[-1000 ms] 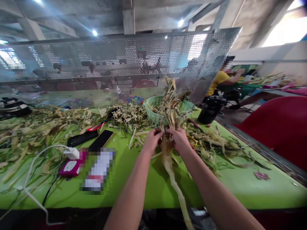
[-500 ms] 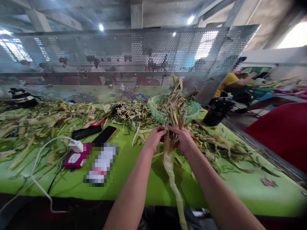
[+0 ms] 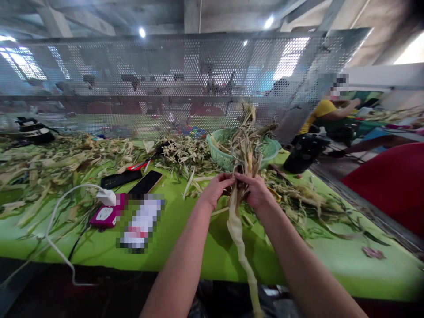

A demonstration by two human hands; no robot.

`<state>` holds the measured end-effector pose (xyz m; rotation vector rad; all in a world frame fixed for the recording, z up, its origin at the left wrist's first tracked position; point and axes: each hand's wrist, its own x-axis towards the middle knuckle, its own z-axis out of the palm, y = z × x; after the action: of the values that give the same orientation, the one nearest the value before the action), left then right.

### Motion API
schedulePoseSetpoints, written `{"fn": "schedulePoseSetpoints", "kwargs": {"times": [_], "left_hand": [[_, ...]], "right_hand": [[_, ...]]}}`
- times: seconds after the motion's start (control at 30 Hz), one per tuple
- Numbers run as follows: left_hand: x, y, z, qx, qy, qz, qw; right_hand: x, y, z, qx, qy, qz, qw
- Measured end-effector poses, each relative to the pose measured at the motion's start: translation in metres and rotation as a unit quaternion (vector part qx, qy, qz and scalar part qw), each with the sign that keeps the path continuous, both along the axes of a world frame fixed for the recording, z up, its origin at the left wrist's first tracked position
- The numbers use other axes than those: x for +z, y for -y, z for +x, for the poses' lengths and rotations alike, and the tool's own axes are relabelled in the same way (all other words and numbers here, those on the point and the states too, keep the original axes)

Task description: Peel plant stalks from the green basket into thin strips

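In the head view we look along a workroom where a perforated metal screen (image 3: 149, 75) stands behind a green table (image 3: 185, 247). One co-worker in a yellow top (image 3: 323, 109) sits beyond its right end, and one red chair back (image 3: 391, 185) rises on the near right.

Our left hand (image 3: 217, 191) and right hand (image 3: 256, 191) meet over the table's middle, thumbs and forefingers pinching one dried-leaf bundle (image 3: 247, 154) at its neck; the other fingers are partly hidden. Its loose ends fan upward before one pale green basket (image 3: 220, 157), and a pale twisted tail (image 3: 240, 238) runs toward us past the table edge. We judge the two-handed pinch keeps the strands gathered, with the tail towards us to leave the ends free.

We count two phones, one dark (image 3: 145, 183) and one with a lit, blurred screen (image 3: 141, 223), one white charger (image 3: 106, 197) on one magenta box (image 3: 104, 216), and one black container (image 3: 304, 153). The charger probably sits left for its cable to clear our arms. The loose leaf strips (image 3: 82, 161) are too tangled to count.
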<state>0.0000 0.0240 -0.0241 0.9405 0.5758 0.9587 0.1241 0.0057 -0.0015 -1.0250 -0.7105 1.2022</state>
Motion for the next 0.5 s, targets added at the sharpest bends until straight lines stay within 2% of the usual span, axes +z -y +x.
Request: {"fn": "schedulePoseSetpoints", "kwargs": {"times": [0.1,0.3,0.5], "left_hand": [[0.0000,0.0004,-0.0003,0.004,0.006,0.015,1.000],[0.0002,-0.0008,-0.0017,0.021,0.020,-0.006,1.000],[0.0011,-0.0017,-0.0027,0.034,-0.010,0.035,0.999]], "right_hand": [[0.0011,0.0007,-0.0007,-0.002,0.003,0.006,1.000],[0.0052,0.0026,-0.0020,-0.008,0.016,-0.006,1.000],[0.0095,0.0057,-0.0037,0.011,0.008,-0.034,0.999]]}}
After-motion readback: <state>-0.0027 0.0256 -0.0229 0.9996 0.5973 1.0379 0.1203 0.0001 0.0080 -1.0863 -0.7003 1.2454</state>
